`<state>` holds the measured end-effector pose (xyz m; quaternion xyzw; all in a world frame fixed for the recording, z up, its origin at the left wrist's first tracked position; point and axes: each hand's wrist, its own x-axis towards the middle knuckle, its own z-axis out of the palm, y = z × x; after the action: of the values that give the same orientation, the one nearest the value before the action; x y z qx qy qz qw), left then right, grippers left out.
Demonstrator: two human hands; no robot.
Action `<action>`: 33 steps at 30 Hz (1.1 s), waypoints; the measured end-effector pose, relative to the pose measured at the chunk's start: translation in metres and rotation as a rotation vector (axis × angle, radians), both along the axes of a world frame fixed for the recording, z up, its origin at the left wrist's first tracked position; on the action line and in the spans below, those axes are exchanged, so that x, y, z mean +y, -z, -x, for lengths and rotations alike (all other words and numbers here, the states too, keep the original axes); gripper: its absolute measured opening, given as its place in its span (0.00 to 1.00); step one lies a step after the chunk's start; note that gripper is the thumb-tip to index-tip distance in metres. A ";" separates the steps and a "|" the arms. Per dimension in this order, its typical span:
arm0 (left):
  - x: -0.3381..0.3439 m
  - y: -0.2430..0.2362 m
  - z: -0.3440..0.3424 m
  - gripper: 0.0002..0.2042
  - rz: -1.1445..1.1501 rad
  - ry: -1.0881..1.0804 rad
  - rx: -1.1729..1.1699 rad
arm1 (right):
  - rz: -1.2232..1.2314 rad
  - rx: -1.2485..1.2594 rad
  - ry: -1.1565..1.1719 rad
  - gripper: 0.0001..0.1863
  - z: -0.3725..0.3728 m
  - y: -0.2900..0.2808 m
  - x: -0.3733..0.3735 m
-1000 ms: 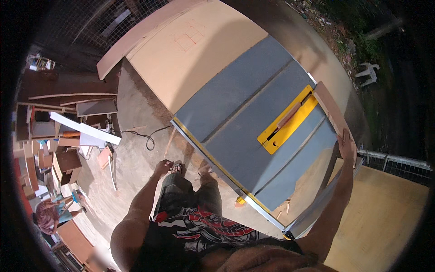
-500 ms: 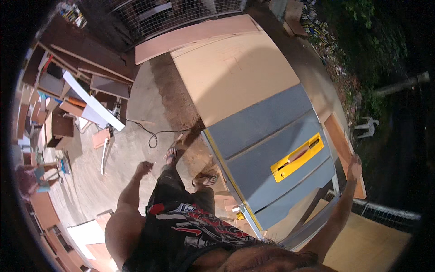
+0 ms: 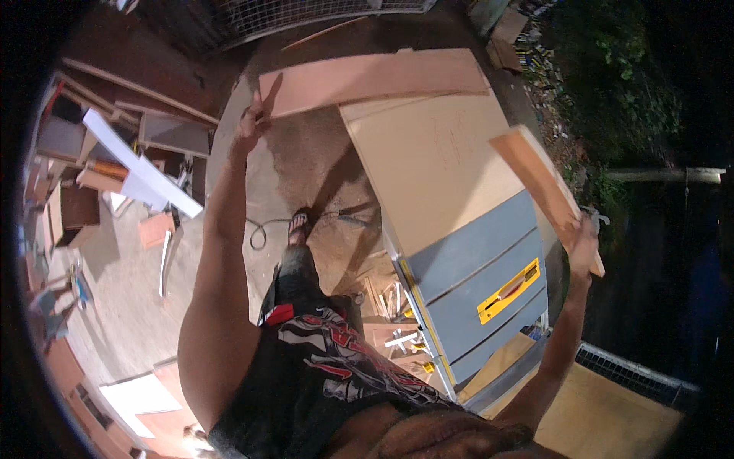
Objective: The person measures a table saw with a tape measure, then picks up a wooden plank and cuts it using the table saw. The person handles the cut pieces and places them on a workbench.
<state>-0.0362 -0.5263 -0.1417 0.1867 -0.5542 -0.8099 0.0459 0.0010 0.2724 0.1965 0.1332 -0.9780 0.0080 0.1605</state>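
My left hand [image 3: 251, 118] is raised at the near left end of a long pinkish board [image 3: 375, 76], fingers apart; I cannot make out whether it touches it. That board lies across the far end of a beige panel [image 3: 428, 183]. My right hand [image 3: 583, 243] grips a narrow brown board [image 3: 535, 172] out over the right side of the table saw. The saw's grey top [image 3: 474, 252], with its yellow insert [image 3: 494, 310] and raised slot piece, is below and left of that hand.
A cable [image 3: 258, 237] and wood offcuts [image 3: 386, 306] lie by my feet. Cabinet parts and boards [image 3: 76, 210] crowd the left, near a partly seen person [image 3: 53, 302]. Wire mesh [image 3: 313, 11] is at the far end; plants [image 3: 619, 92] and a railing [image 3: 634, 375] are right.
My view has shifted along the saw. My left hand has risen from my side to the pinkish board. My right hand has lifted the brown board forward, away from the saw's near part.
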 end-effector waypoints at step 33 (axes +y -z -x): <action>0.037 -0.064 -0.208 0.35 -0.342 0.282 -0.334 | 0.237 0.070 0.263 0.13 0.178 0.234 -0.356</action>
<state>0.1714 -0.4896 -0.0776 0.2435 -0.4296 -0.8482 -0.1916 -0.1768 -0.0835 -0.0377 -0.0156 -0.9730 0.0973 0.2088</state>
